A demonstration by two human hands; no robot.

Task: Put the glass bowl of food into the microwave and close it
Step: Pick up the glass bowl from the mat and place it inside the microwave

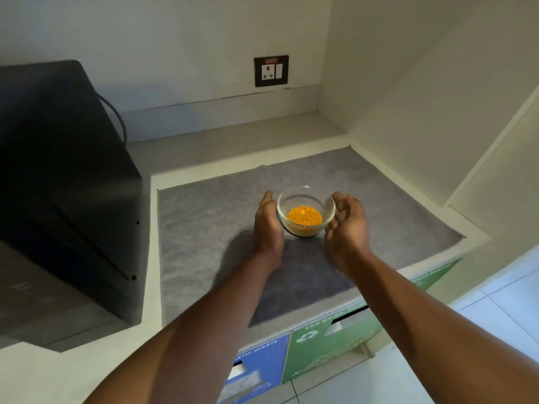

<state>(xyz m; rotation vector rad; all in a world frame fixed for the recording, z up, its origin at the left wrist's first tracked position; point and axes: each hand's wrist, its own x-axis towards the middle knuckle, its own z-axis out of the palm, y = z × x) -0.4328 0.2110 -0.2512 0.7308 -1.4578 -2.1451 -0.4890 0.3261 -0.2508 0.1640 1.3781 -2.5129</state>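
Note:
A small clear glass bowl (305, 209) with orange food in its bottom rests on a grey mat (210, 223) on the counter. My left hand (267, 225) is at the bowl's left side, palm toward it, touching or nearly touching the glass. My right hand (345, 225) is at the bowl's right side, fingers curled and apart, a little off the glass. The black microwave (58, 185) stands at the left; I see only its top and right side, and its door is hidden.
A black wall socket (271, 71) sits on the back wall. A dark cable (116, 118) runs behind the microwave. A white wall closes the right side. Below the counter's front edge are a blue bin label (262, 363) and a green bin label (326, 348).

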